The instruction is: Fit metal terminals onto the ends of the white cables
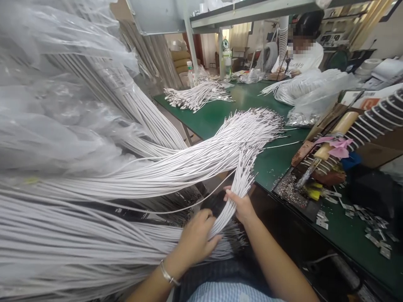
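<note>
Both hands grip one small bundle of white wires (234,195) with metal terminals at the tips. My left hand (195,239), a bracelet on its wrist, is closed round the bundle's lower part. Slightly higher up, my right hand (241,205) is closed round the same bundle, close to the edge of the green table (270,163). A much larger sheaf of white wires (195,161) fans from the left across the table edge, its terminal ends (267,121) lying on the green surface.
Plastic-wrapped wire bundles (63,96) fill the left. Further wire piles (198,94) lie at the far end of the table. A tool rack with a wooden handle (333,138) and loose metal parts (371,230) sit on the right. Another person (302,52) sits at the far end.
</note>
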`<state>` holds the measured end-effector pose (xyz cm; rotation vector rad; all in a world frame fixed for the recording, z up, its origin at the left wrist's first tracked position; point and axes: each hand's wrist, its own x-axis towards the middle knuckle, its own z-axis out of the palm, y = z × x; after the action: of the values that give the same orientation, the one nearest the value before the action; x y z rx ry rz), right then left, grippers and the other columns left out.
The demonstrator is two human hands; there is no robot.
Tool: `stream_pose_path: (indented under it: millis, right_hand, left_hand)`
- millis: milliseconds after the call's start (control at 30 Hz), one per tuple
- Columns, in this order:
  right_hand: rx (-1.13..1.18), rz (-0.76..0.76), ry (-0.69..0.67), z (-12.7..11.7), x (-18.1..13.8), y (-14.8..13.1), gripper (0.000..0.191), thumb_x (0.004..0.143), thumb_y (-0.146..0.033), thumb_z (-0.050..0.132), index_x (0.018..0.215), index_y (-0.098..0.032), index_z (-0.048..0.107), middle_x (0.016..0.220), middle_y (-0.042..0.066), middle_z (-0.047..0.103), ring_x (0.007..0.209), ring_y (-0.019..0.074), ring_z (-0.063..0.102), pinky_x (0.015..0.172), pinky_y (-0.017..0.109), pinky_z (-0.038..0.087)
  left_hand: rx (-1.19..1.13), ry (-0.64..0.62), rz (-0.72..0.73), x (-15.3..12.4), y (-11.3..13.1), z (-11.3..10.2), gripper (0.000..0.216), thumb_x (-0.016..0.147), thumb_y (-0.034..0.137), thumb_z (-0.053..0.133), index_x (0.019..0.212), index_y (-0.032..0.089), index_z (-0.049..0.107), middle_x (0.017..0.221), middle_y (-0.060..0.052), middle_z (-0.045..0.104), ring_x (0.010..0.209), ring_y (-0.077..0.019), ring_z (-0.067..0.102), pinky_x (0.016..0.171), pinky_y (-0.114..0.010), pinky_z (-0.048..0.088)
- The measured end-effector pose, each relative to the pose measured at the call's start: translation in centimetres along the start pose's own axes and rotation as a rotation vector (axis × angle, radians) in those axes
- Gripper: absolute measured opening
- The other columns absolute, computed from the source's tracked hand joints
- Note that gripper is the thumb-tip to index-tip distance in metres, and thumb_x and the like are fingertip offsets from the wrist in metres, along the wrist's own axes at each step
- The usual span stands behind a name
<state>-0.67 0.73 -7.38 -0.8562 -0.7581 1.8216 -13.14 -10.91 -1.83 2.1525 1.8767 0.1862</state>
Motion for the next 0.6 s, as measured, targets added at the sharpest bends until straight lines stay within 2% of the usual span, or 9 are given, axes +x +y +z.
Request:
stream_pose_path:
  millis: [100, 167, 200, 267, 333, 400, 500, 600]
  right_hand:
    - [-0.037, 0.009, 0.009, -0.1, -0.1, 0.0, 0.032, 0.059, -0.037, 0.073, 0.079, -0.013, 0.063, 0.044, -0.003, 0.056, 0.039, 0.0097, 0.047, 0.040, 0.022, 0.036]
    - [-0.070, 0.008, 0.024, -0.2, -0.1, 0.1, 0.034, 0.060, -0.037, 0.072, 0.082, -0.014, 0.062, 0.045, -0.003, 0.056, 0.040, 0.0102, 0.048, 0.041, 0.022, 0.037]
    - [-0.091, 0.005, 0.035, -0.2, -0.1, 0.1, 0.034, 0.060, -0.037, 0.071, 0.084, -0.014, 0.061, 0.046, -0.004, 0.057, 0.040, 0.0105, 0.048, 0.041, 0.022, 0.038]
    - [-0.140, -0.006, 0.060, -0.4, 0.0, 0.1, 0.035, 0.063, -0.038, 0.068, 0.088, -0.015, 0.061, 0.048, -0.003, 0.057, 0.043, 0.0113, 0.050, 0.044, 0.024, 0.040]
    - [-0.202, -0.019, 0.077, -0.6, 0.0, 0.1, 0.033, 0.065, -0.038, 0.067, 0.088, -0.014, 0.061, 0.053, -0.002, 0.059, 0.048, 0.0130, 0.054, 0.050, 0.026, 0.044]
    - [-0.279, -0.033, 0.076, -0.8, -0.1, 0.1, 0.029, 0.065, -0.036, 0.067, 0.083, -0.014, 0.063, 0.061, 0.001, 0.063, 0.058, 0.0156, 0.058, 0.058, 0.029, 0.047]
    - [-0.410, -0.045, 0.043, -0.9, -0.9, 0.0, 0.021, 0.065, -0.033, 0.067, 0.074, -0.014, 0.065, 0.071, 0.004, 0.065, 0.070, 0.0184, 0.060, 0.068, 0.031, 0.047]
    - [-0.543, -0.035, -0.021, -0.7, -2.4, -0.4, 0.020, 0.068, -0.034, 0.065, 0.071, -0.014, 0.064, 0.068, 0.004, 0.063, 0.067, 0.0192, 0.059, 0.066, 0.031, 0.046]
  left_hand:
    - [-0.045, 0.275, 0.011, 2.1, 0.4, 0.5, 0.062, 0.079, 0.045, 0.052, 0.129, 0.012, 0.039, 0.132, -0.018, 0.045, 0.125, -0.0301, 0.037, 0.102, -0.043, 0.031]
    - [-0.046, 0.298, -0.069, 3.8, 0.6, 0.7, 0.086, 0.072, 0.056, 0.055, 0.136, 0.007, 0.026, 0.138, -0.023, 0.037, 0.128, -0.0344, 0.032, 0.103, -0.049, 0.026]
    - [-0.059, 0.258, -0.111, 4.4, 0.7, 0.8, 0.093, 0.068, 0.060, 0.057, 0.136, 0.006, 0.024, 0.137, -0.024, 0.039, 0.126, -0.0362, 0.036, 0.102, -0.050, 0.028]
    - [-0.111, 0.108, -0.126, 5.1, 1.0, 1.1, 0.091, 0.066, 0.063, 0.057, 0.134, 0.010, 0.029, 0.128, -0.022, 0.050, 0.115, -0.0355, 0.048, 0.094, -0.046, 0.036]
    - [-0.146, -0.047, -0.105, 4.6, 1.2, 1.3, 0.072, 0.070, 0.059, 0.055, 0.125, 0.015, 0.042, 0.112, -0.015, 0.062, 0.100, -0.0321, 0.059, 0.083, -0.039, 0.043]
    - [-0.138, -0.154, -0.128, 3.4, 1.0, 1.4, 0.052, 0.073, 0.056, 0.054, 0.107, 0.017, 0.053, 0.096, -0.011, 0.067, 0.088, -0.0302, 0.063, 0.072, -0.034, 0.044]
    - [-0.185, -0.261, -0.185, 1.6, 0.1, 1.3, 0.040, 0.073, 0.054, 0.054, 0.089, 0.018, 0.059, 0.084, -0.007, 0.068, 0.078, -0.0270, 0.063, 0.064, -0.029, 0.041]
    - [-0.390, -0.285, -0.182, 1.4, -0.3, 1.3, 0.038, 0.069, 0.052, 0.059, 0.081, 0.016, 0.063, 0.083, -0.005, 0.068, 0.074, -0.0242, 0.061, 0.064, -0.028, 0.041]
